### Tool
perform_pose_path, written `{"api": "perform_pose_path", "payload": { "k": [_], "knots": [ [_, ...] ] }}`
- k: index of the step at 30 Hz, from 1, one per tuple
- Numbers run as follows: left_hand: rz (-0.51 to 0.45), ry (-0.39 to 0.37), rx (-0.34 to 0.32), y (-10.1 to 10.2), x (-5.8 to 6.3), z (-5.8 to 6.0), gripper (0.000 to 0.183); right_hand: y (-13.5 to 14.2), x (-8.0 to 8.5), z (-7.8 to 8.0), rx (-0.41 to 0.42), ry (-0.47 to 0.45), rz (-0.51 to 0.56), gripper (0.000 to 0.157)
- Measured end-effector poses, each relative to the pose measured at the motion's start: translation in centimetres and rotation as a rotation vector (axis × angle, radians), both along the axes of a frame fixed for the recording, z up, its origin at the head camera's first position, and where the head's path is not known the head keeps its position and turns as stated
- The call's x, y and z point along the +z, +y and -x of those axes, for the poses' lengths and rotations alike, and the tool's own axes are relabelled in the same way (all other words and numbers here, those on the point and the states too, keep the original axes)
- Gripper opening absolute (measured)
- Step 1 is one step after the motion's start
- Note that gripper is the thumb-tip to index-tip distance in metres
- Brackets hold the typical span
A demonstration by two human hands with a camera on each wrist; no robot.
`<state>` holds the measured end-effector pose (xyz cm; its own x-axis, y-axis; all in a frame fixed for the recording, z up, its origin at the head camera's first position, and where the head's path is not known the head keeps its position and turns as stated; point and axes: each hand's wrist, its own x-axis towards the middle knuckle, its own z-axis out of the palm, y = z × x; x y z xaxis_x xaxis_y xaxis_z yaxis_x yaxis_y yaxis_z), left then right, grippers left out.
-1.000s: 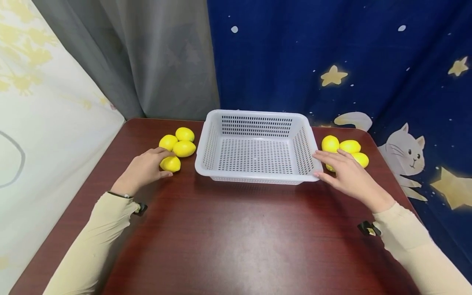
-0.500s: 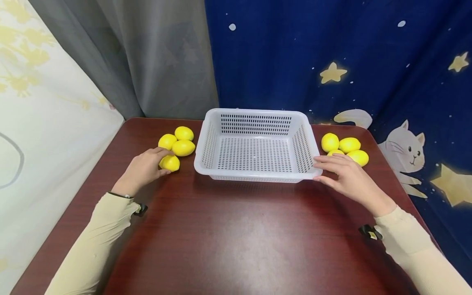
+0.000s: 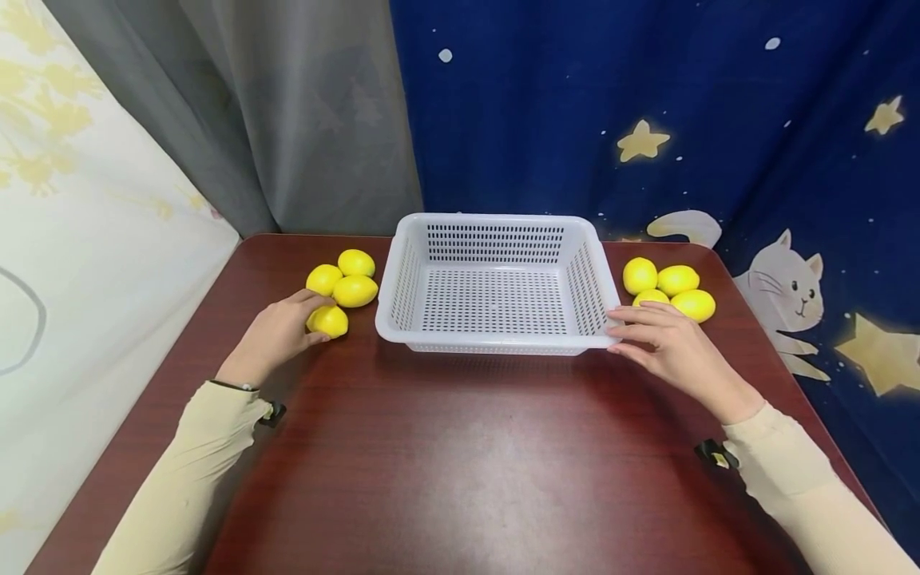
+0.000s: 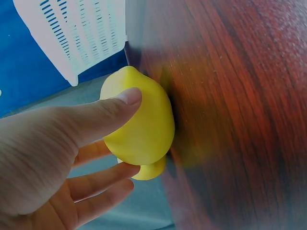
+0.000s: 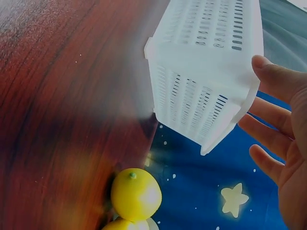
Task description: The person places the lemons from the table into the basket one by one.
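Observation:
A yellow lemon lies on the table, nearest of the left group. My left hand holds it between thumb and fingers; in the left wrist view the thumb lies across the lemon and some fingers are partly hidden behind it. A white perforated plastic basket stands at the table's far middle, with no lemons inside. At its near right corner, my right hand touches the rim with extended, slightly bent fingers. The right wrist view shows the thumb at the edge of the basket.
Three more lemons sit just beyond my left hand. Several lemons lie grouped right of the basket, behind my right hand. The dark red-brown table ends at a grey curtain and a blue starry curtain.
My right hand has shifted slightly nearer along the basket's corner, uncovering more of the right-hand lemons. The left hand stays at its lemon. The head view has moved a little.

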<state>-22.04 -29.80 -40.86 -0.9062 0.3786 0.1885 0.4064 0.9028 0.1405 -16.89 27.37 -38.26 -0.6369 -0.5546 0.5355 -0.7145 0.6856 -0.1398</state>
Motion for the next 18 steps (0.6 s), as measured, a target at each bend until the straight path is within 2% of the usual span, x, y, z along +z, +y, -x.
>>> {"api": "perform_pose_path", "payload": {
  "k": [11, 18],
  "knots": [
    [0.01, -0.005, 0.025, 0.08, -0.09, 0.03, 0.055, -0.01, -0.46, 0.09, 0.007, -0.013, 0.064, 0.056],
    [0.023, -0.006, 0.022, -0.11, -0.28, 0.03, 0.056, 0.0, -0.46, -0.05, -0.01, -0.035, 0.069, 0.053]
  ]
}}
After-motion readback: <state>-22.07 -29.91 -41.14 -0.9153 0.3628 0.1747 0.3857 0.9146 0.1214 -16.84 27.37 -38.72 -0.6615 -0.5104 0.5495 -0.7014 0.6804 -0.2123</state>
